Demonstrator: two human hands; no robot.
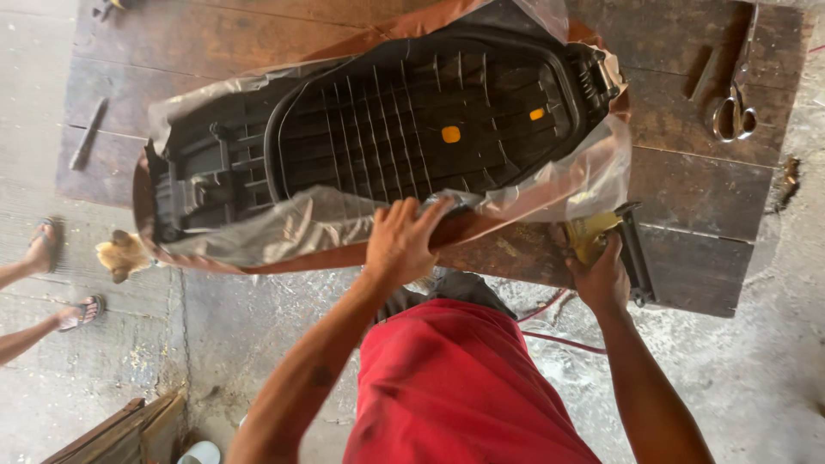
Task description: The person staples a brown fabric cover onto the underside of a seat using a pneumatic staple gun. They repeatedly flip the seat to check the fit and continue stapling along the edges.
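Seat base (412, 120): one, black moulded plastic, underside up, ribbed in a grid, long and tapered; lies across the middle of the wooden bench (687, 180), reaching from near its left edge toward its right end
Markers: two orange patches (450, 134) on the ribbed face, the larger near the centre, the smaller toward the right
Wrapping: one clear plastic film (284, 228), crinkled and glossy, folded up over the seat's rim; a brown cover (344, 256) shows beneath it along the near edge
Left hand (402, 241): fingers spread, pressing film and cover flat on the seat's near rim
Right hand (601, 277): clamped round a yellow and black staple gun (614, 241), at the bench's near edge, just beside the seat's right end
Bench: dark worn planks, stained and scratched
Scissors (735, 94): one pair, metal, near the bench's far right corner
Rod (88, 133): one, dark, at the left edge
Hose (554, 331): one, red, on the concrete floor
Bystander: two sandalled feet (64, 279) left of the bench
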